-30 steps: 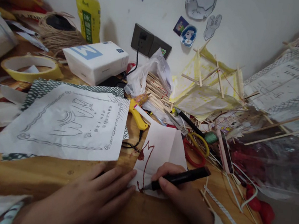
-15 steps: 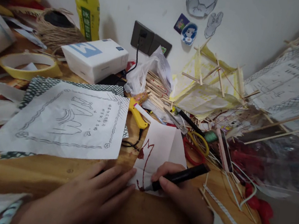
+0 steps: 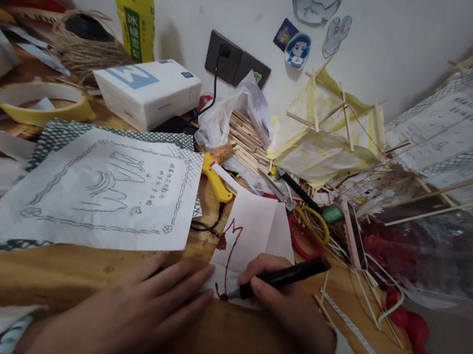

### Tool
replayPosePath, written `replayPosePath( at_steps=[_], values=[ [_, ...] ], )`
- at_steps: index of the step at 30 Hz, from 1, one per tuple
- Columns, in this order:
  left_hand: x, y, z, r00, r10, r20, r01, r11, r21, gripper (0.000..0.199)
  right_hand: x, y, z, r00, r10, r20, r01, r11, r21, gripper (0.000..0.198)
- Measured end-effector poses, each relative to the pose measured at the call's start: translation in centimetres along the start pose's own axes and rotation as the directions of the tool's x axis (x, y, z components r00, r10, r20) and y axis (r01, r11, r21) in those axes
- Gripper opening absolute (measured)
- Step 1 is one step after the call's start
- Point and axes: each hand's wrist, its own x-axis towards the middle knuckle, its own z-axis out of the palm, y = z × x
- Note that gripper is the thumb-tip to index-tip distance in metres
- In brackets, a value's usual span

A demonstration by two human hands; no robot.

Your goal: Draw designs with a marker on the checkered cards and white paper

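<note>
My right hand (image 3: 278, 287) is closed around a black marker pen (image 3: 293, 277), its tip down at the lower end of a dark red line. That line is drawn on a folded white paper (image 3: 252, 220); it has a pointed, crown-like top and a filled red patch at its left. My left hand (image 3: 154, 300) lies flat with fingers stretched out, the fingertips on the paper's lower left edge. Left of the paper lies a larger white sheet (image 3: 122, 185) with line drawings and handwriting, on top of green patterned paper (image 3: 49, 146).
Behind the paper lie a yellow glue gun (image 3: 217, 183), scissors (image 3: 317, 225) and thin wooden sticks (image 3: 245, 143). A stick frame with yellow paper (image 3: 326, 125) stands back right. At the back left are a tissue box (image 3: 147, 92), tape roll (image 3: 3, 97), twine (image 3: 82, 52) and a drink bottle (image 3: 134, 12).
The view has shifted very slightly. My right hand and the marker stay almost in place, with the tip still at the bottom of the red line. My left hand has not visibly moved.
</note>
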Motion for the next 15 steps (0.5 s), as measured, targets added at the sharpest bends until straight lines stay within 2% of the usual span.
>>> replayPosePath(
  at_steps=[8, 15],
  values=[
    [0.1, -0.02, -0.15, 1.0, 0.02, 0.002, -0.02, 0.999, 0.03, 0.045, 0.1, -0.63, 0.08, 0.999, 0.045, -0.003, -0.044, 0.999, 0.03, 0.019],
    [-0.05, -0.06, 0.35, 0.999, -0.008, -0.034, 0.009, 1.0, 0.023, 0.048, 0.09, -0.21, 0.18, 1.0, 0.009, -0.021, -0.008, 1.0, 0.026, 0.022]
  ],
)
